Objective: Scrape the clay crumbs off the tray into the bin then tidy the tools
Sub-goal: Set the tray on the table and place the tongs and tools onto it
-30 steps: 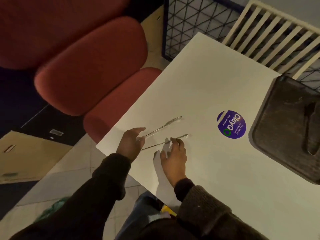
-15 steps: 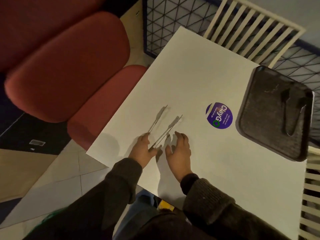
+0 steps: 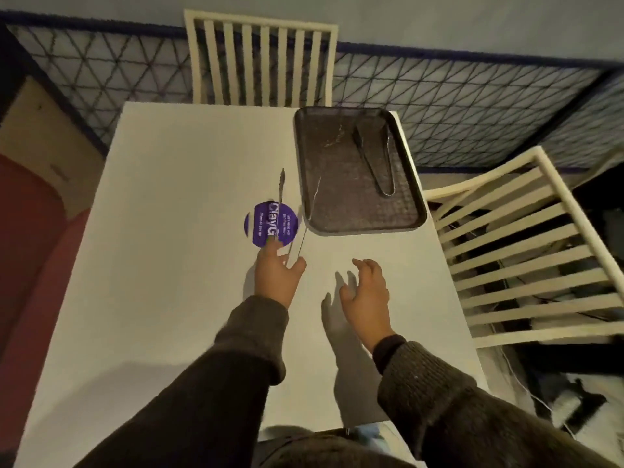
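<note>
My left hand grips two thin metal clay tools by their near ends. One tool points away over the purple round sticker; the other tool reaches over the near left rim of the dark tray. The tray sits at the far right of the white table. On it lie a pair of dark tongs and a few pale clay smears. My right hand hovers over the table to the right, fingers spread, holding nothing.
A white slatted chair stands behind the table and another white slatted chair at its right side. A black mesh fence runs along the back. Red cushioned seating is on the left.
The view has swung right, from the table's left part to the tray. My left hand now holds both metal tools and has carried them toward the tray. My right hand has let go and moved right.
</note>
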### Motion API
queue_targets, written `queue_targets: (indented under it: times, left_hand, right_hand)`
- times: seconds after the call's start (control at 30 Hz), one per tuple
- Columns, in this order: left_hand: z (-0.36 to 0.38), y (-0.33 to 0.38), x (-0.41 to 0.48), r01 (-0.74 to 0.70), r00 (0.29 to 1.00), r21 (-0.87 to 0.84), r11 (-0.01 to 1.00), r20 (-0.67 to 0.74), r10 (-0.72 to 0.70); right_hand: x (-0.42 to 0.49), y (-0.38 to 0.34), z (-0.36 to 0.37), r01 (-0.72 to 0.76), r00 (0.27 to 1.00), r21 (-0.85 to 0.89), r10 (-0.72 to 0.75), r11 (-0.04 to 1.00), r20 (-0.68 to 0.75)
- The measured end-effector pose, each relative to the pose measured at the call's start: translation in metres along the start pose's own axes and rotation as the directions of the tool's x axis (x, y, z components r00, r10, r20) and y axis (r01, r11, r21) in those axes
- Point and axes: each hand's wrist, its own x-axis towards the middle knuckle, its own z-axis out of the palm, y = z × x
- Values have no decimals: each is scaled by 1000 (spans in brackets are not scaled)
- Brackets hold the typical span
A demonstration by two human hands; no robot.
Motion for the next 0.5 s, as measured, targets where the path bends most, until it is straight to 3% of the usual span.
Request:
queue_targets:
  times: [0.3, 0.5]
  left_hand:
    - [130, 51, 74, -49, 998, 49, 998, -47, 51]
    - [179, 60, 162, -41, 979, 157, 987, -193, 71]
  right_hand:
    - [40, 113, -19, -131, 991, -203, 123, 970, -49]
    - [55, 153, 4, -123, 991, -329, 131, 936, 4]
